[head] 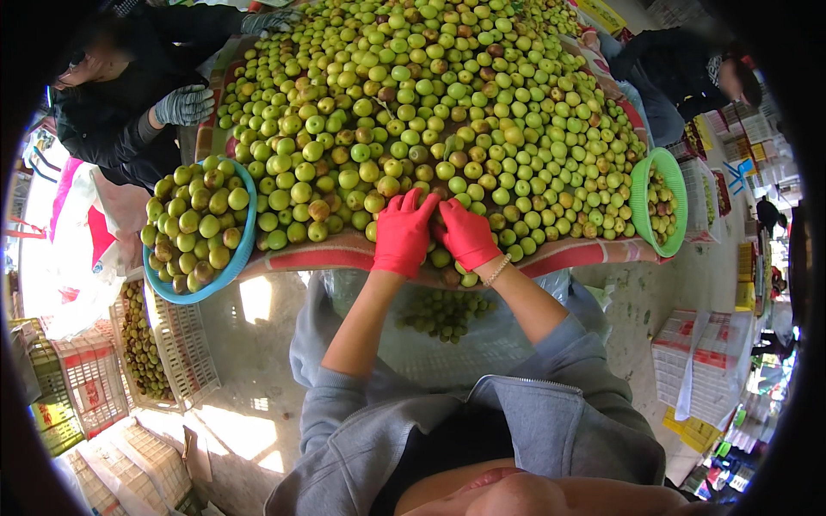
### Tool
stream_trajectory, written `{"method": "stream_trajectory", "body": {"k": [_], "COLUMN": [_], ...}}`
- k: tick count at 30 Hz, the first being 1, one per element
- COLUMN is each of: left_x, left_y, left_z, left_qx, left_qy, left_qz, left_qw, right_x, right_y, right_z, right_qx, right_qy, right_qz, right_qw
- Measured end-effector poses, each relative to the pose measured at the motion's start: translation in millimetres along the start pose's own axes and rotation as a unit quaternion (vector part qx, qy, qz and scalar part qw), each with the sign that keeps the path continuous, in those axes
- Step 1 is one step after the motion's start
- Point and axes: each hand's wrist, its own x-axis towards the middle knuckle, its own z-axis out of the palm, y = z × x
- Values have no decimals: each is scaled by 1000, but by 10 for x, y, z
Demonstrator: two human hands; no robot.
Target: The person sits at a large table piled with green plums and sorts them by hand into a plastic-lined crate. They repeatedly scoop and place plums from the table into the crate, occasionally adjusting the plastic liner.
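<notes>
Green jujube fruits (pixel 413 116), some with brown patches, cover a table lined with a patterned red and tan blanket (pixel 316 257). Both hands wear red gloves and rest among the fruits at the near edge. My left hand (pixel 403 235) has its fingertips on the fruits; whether it grips one is hidden. Close beside it, my right hand (pixel 466 233) is bent inward, its fingertips partly hidden. Below the table edge, more green fruits (pixel 445 313) lie in a lined container between the knees.
A blue basket (pixel 248 226) heaped with browner fruits stands at the table's left corner, a green basket (pixel 639 200) at the right. Gloved co-workers' hands (pixel 185 105) are at the left. Plastic crates (pixel 187 348) stand on the floor, with stacked crates (pixel 700 361) at right.
</notes>
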Motion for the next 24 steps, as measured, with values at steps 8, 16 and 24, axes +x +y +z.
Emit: {"method": "stream_trajectory", "body": {"k": [8, 16, 24], "left_x": [-115, 21, -22], "left_y": [53, -41, -63], "left_z": [38, -290, -375], "left_qx": [-123, -566, -638], "left_qy": [-21, 21, -124], "left_qz": [-95, -375, -423], "left_qw": [988, 734, 632], "right_x": [-108, 842, 729], "right_y": [408, 759, 260], "right_z": [-570, -311, -505], "right_qx": [195, 33, -3], "right_qy": [119, 74, -73], "right_qz": [43, -14, 9], "right_qw": [973, 997, 997]}}
